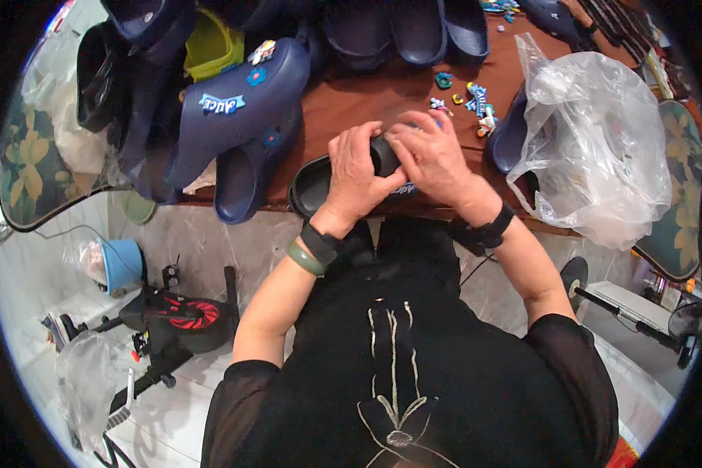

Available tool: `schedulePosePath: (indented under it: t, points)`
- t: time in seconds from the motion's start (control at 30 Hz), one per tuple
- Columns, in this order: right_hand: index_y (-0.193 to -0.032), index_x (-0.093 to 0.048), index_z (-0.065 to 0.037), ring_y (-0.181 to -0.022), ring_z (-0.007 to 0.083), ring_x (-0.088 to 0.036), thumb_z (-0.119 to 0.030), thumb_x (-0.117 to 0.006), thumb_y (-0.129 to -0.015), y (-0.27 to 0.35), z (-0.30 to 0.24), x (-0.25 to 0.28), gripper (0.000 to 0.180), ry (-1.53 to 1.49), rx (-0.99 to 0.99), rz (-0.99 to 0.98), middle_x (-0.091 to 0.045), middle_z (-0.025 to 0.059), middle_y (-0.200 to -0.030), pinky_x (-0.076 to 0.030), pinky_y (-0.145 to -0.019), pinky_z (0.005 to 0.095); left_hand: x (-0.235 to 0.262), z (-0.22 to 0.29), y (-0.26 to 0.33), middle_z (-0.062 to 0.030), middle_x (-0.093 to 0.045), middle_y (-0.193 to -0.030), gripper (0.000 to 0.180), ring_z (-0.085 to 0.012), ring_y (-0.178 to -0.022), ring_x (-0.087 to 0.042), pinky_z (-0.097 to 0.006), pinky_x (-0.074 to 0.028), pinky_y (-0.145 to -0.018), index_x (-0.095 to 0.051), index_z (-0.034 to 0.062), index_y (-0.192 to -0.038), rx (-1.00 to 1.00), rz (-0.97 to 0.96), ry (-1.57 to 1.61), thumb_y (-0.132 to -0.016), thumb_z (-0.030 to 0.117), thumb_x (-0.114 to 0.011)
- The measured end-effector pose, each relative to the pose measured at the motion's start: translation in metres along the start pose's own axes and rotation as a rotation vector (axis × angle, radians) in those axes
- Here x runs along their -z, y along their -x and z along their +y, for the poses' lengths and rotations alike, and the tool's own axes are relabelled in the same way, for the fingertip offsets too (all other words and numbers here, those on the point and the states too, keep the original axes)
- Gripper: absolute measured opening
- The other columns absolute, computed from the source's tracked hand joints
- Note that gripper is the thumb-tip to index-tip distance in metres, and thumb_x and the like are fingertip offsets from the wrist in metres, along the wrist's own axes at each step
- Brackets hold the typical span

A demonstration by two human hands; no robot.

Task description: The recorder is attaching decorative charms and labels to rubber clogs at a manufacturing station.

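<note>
A dark foam clog point(310, 189) sits at the front edge of the brown-covered table, its heel end toward the left. My left hand point(357, 170) is closed around its near side, the thumb pointing right toward a blue lettered charm partly covered by the fingers. Over the toe end my right hand point(435, 160) bends its fingers and presses on the clog; whether a small piece is between the fingertips is hidden. Just beyond it lie loose shoe charms point(480, 101). Left of my hands, a navy clog point(246, 109) bears a blue banner charm and flower charms.
Several navy clogs point(421, 35) line the far side, with a yellow-green one point(213, 48) at the far left. A clear plastic bag point(593, 140) stands on the right beside another navy clog point(508, 132). Below left are a blue bucket point(122, 265) and black-and-red exercise equipment point(187, 312).
</note>
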State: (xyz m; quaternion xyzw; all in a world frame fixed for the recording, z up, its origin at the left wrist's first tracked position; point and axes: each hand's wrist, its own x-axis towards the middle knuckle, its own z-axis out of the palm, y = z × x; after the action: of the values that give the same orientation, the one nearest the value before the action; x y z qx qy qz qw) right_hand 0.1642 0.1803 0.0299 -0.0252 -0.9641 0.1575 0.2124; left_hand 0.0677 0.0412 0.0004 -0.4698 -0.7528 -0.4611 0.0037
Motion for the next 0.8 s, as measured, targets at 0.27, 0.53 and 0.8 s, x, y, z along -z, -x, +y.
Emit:
schedulePosePath:
  t: [0.27, 0.53, 0.8]
  points:
    - [-0.105, -0.068, -0.012, -0.113, 0.0233, -0.053, -0.019, -0.062, -0.087, 0.011, -0.009, -0.004, 0.02, 0.021, -0.077, 0.077, -0.066, -0.0005, -0.105, -0.031, -0.101, 0.0509, 0.003, -0.002, -0.004, -0.0063, -0.063, -0.102, 0.05, -0.026, -0.096, -0.057, -0.038, -0.041, -0.083, -0.06, 0.0092, -0.107, -0.029, 0.003, -0.023, -0.063, 0.027, -0.078]
    - [-0.096, -0.07, -0.004, -0.087, 0.0319, -0.065, -0.017, -0.059, -0.09, -0.022, 0.078, 0.018, 0.018, -0.401, -0.475, 0.076, -0.068, 0.0134, -0.096, -0.052, -0.071, 0.0396, 0.014, -0.003, -0.009, -0.0055, -0.065, -0.102, 0.047, -0.0273, -0.096, -0.06, -0.039, -0.045, -0.082, -0.063, 0.0122, -0.108, 0.029, -0.065, -0.022, -0.067, 0.027, -0.079]
    - [-0.096, -0.07, -0.007, -0.089, 0.0364, -0.064, -0.007, -0.062, -0.075, 0.005, 0.14, -0.006, 0.022, 0.367, -0.258, -0.293, -0.066, 0.0197, -0.09, -0.051, -0.075, 0.0471, 0.02, 0.008, -0.029, -0.0097, -0.063, -0.11, 0.053, -0.0308, -0.096, -0.058, -0.042, -0.045, -0.083, -0.061, 0.0085, -0.113, -0.205, -0.145, -0.018, -0.067, 0.028, -0.076]
